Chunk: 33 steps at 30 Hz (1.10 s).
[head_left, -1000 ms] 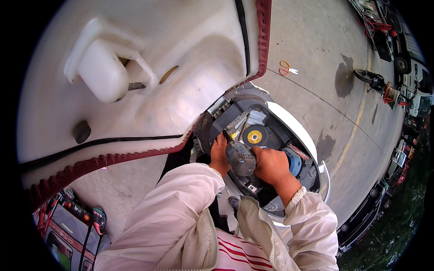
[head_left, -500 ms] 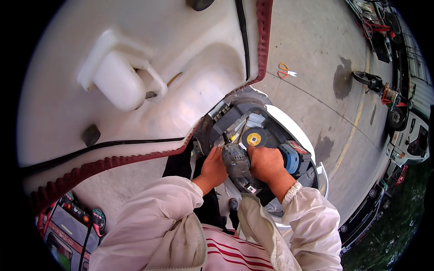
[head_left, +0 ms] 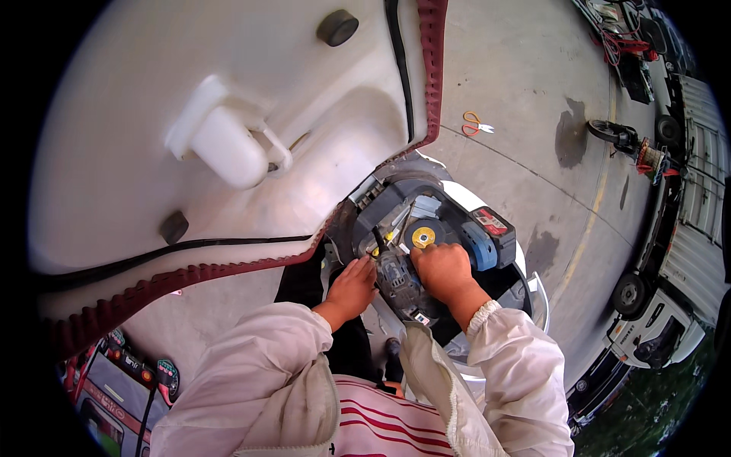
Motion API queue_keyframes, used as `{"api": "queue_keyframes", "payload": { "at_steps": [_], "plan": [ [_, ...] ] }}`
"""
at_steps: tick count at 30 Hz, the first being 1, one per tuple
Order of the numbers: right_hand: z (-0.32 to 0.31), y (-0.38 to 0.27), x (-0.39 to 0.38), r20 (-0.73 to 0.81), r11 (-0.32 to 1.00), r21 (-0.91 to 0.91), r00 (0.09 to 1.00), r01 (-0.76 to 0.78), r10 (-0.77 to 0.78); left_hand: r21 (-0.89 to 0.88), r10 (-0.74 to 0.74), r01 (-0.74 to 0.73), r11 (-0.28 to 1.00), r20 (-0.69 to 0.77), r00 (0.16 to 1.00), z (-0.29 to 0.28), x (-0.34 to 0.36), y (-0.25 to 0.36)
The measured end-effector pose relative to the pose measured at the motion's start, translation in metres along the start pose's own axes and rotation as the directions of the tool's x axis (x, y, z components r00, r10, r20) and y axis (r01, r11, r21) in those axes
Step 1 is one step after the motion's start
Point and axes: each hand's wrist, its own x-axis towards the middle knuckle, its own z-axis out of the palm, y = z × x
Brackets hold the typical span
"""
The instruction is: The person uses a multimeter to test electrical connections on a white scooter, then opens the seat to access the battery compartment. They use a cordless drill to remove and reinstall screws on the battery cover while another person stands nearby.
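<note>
While I look down past my pale sleeves, the landmark is the dark engine block (head_left: 400,286) inside the opened compartment of a white vehicle. Far left of it, at the lower edge, sits a red and grey machine (head_left: 114,381) with dials, and above-left of it the raised white cover (head_left: 228,145) with its dark red edge trim fills most of the view. My left hand (head_left: 352,286) rests just left of the block, fingers curled against its side; I cannot tell whether they truly clamp anything. My right hand (head_left: 442,270) lies on the block's right shoulder, closed over a part there, just below the yellow round cap (head_left: 423,237) and beside a blue part (head_left: 480,245). I judge this to be the seating or loosening of the block, both hands steadying it; the next move calls for a firm two-handed hold and a careful pull or twist. Well to the upper right of the block, orange scissors (head_left: 476,124) lie on the concrete. What the palms cover is hidden, and the compartment's depths are too dark to read.
</note>
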Motion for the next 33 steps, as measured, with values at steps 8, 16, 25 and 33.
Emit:
{"api": "queue_keyframes", "payload": {
  "at_steps": [8, 16, 25, 33],
  "plan": [
    [-0.019, 0.022, -0.06, -0.154, 0.955, 0.231, 0.962, -0.185, 0.224, -0.087, -0.056, 0.049, 0.995, -0.089, 0.994, -0.001, 0.042, 0.002],
    [-0.027, 0.011, -0.106, -0.054, 0.644, 0.652, 0.823, -0.4, 0.566, -0.525, -0.622, 0.469, 0.71, -0.155, 0.768, 0.023, 0.179, 0.019],
    [0.001, 0.01, -0.132, -0.086, 0.605, 0.728, 0.834, -0.321, 0.546, -0.148, -0.539, 0.519, 0.842, -0.205, 0.817, 0.025, 0.195, 0.016],
    [0.019, 0.013, -0.144, -0.032, 0.591, 0.721, 0.834, -0.362, 0.55, -0.125, -0.48, 0.469, 0.874, -0.366, 0.797, 0.061, 0.193, -0.004]
  ]
}}
